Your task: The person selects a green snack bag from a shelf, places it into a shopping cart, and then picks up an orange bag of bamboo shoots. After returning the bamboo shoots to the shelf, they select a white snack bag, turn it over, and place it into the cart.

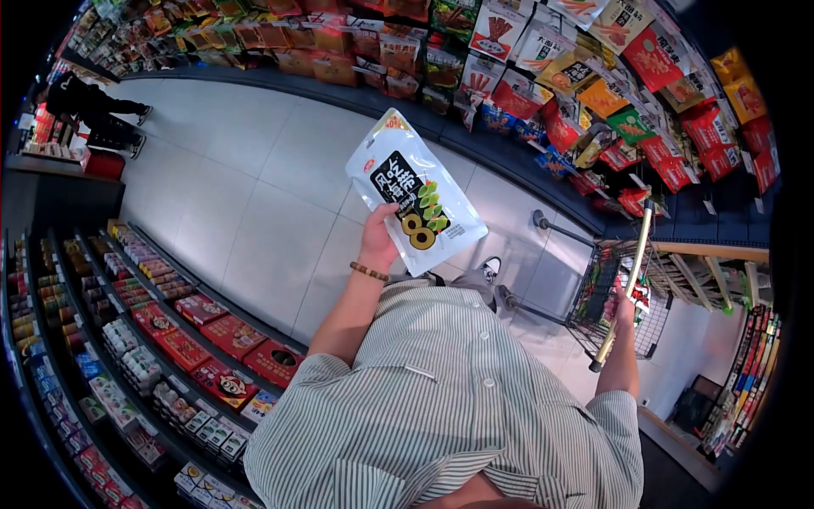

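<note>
My left hand (pixel 379 242), with a beaded bracelet at its wrist, is closed on the lower left edge of a white snack pouch (pixel 417 191). The pouch has a black label, green pictures and gold rings on its front, and it tilts in front of my striped shirt. On the right, my right hand (pixel 623 307) wraps round the pale yellow handle (pixel 638 252) of a shopping cart. Behind that handle the cart's wire basket (pixel 655 329) shows in part, with something red and green in it that I cannot make out.
Hanging snack packets (pixel 543 64) fill the dark shelf along the top and right. Tiered shelves (pixel 182 280) with boxes and jars line my left. Between them runs a tiled floor (pixel 254 178). At the far left stands a person in dark clothes (pixel 95 110).
</note>
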A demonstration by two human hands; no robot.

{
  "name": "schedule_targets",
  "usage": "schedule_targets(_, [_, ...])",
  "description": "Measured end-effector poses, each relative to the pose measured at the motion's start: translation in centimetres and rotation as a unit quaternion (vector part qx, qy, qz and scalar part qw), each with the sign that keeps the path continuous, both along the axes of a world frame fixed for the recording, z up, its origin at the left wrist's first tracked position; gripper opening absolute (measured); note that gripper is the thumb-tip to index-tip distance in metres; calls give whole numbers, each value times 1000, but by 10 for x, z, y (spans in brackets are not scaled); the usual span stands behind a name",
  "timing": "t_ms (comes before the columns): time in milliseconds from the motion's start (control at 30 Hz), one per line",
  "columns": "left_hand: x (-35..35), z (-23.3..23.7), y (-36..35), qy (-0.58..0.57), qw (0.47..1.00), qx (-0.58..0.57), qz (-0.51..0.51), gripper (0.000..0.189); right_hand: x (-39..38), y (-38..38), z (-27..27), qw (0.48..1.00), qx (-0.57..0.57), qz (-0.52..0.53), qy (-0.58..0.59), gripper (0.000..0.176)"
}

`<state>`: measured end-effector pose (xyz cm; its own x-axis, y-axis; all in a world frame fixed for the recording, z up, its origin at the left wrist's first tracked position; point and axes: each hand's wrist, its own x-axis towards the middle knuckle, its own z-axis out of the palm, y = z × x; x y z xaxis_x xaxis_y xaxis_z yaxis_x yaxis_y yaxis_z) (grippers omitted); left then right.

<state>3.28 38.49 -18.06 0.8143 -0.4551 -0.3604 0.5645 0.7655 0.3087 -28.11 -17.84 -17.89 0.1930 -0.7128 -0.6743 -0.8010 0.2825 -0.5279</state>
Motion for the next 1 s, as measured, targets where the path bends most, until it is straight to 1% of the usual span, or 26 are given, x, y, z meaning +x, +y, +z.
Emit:
schedule_targets(33, [0,0,2,2,1000,0,0,41,0,2,1,1000,0,0,2,49])
schedule_targets(100, [1,0,1,7,999,38,12,41,1,1,0,1000,-2,3,-7,48])
schedule_targets(267, [1,2,1,10,999,42,20,42,-2,-8,-7,1000,0,5,-1,48])
schedule_targets(400, [0,5,3,10,999,45,24,43,4,-5,-2,1000,7,0,0,48])
schedule_targets(467, [1,1,3,18,998,49,27,43,1,-8,-5,1000,7,-6,-19,50])
schedule_targets(633, [2,11,2,17,998,40,45,41,2,-8,-5,1000,8,-10,-22,49])
schedule_targets(800, [1,5,5,23,997,50,55,44,4,-2,-1,1000,2,-18,-18,48])
schedule_targets(900, [0,6,4,16,998,33,56,43,2,-5,-3,1000,3,-12,-21,48])
schedule_targets(1000, [-1,10,5,33,996,38,67,37,2,-4,-2,1000,3,-11,-16,48])
